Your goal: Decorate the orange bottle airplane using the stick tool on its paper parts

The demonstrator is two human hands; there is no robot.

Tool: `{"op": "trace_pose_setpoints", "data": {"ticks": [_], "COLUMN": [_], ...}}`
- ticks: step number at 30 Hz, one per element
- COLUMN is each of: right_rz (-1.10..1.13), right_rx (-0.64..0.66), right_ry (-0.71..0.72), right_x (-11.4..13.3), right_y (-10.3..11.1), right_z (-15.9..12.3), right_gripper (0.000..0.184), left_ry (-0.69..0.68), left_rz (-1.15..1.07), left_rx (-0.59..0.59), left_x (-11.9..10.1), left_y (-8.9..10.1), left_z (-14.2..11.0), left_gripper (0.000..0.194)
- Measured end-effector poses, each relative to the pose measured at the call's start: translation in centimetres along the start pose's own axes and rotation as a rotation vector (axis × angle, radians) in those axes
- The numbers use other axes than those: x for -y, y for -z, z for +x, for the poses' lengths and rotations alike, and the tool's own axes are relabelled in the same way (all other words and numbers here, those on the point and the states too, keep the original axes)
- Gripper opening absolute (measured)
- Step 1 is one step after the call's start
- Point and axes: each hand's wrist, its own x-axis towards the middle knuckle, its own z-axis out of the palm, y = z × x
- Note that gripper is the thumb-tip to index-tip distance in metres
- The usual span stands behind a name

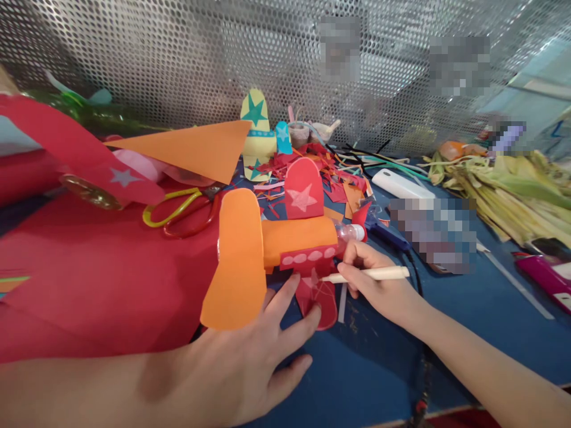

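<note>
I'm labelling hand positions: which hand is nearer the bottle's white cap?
Right. The right hand, holding a cream pen, is just below the white cap in the picture; the left hand is farther off, lower left, fingers on the red wing.

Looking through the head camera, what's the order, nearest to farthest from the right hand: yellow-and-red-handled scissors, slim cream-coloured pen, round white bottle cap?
1. Slim cream-coloured pen: held in the right hand.
2. Round white bottle cap: just beyond the hand's fingers.
3. Yellow-and-red-handled scissors: well off to the left.
</note>
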Motion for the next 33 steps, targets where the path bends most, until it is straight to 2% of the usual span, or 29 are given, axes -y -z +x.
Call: {"op": "trace_pose_setpoints", "data": {"ticks": [22,33], "right_rz": [0.014,0.025], "right_rx": [0.019,0.004], "right_ry": [0.038,0.011], "right_x": [-0.15,-0.04], "right_y": [0.17,0.05], "right_z": [0.02,-0.02], "right_gripper": [0.020,0.019], "left_ry": [-0.002,0.001], "left_rz": [-0.016,-0.014], "left_rx": [0.045,0.025], "left_x": [0.11,0.04], "left_y": [0.06,0.19], "left_z": [-0.11,0.03], "left_gripper": [0.045,0.044]}}
